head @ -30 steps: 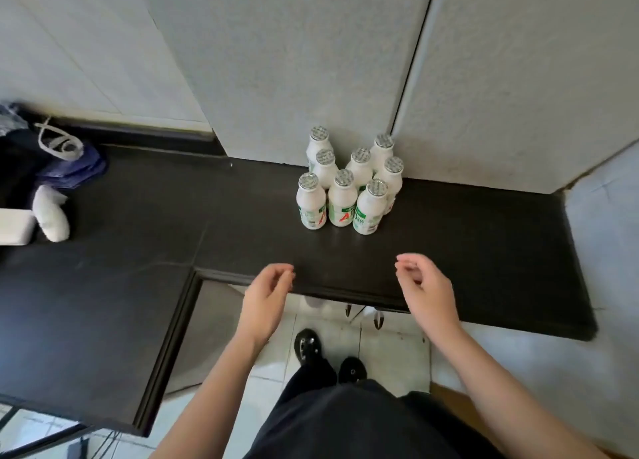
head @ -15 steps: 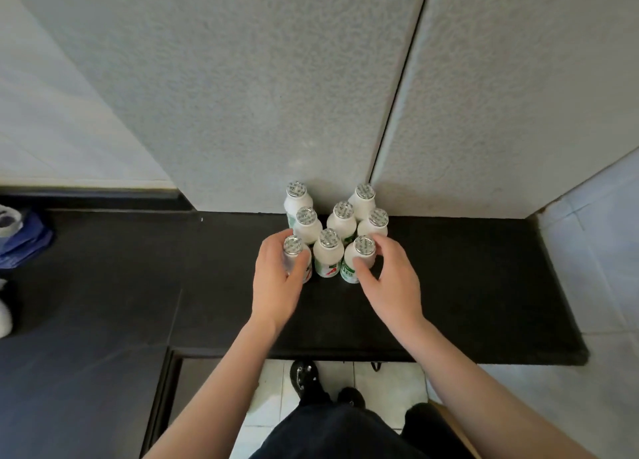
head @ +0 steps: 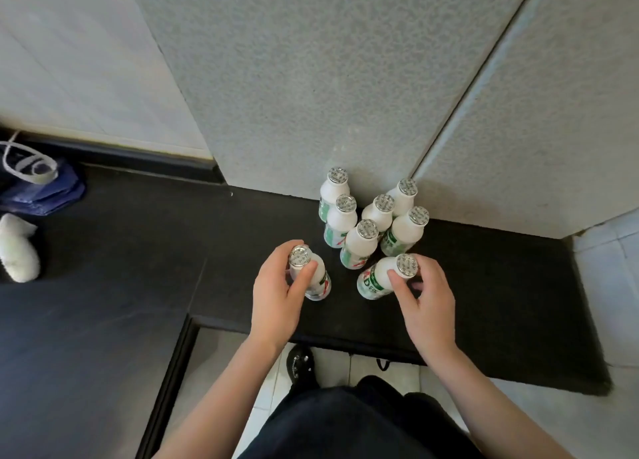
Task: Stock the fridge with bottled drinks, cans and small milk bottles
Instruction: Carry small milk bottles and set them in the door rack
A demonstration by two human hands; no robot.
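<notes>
Pick-up step: the left hand (head: 276, 296) and right hand (head: 425, 303) each grip one small milk bottle by the neck just above the black counter (head: 138, 251), so carrying both to the fridge comes next.

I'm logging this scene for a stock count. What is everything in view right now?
small milk bottles: eight, white with foil caps; six clustered at the wall, two held
counter: one, black, L-shaped
wall panels: grey, behind the bottles
bag: one, blue, far left
white object: one, left edge, kind unclear
shoe: black, on the tiled floor below
left hand: grips one bottle
right hand: grips one bottle
</notes>
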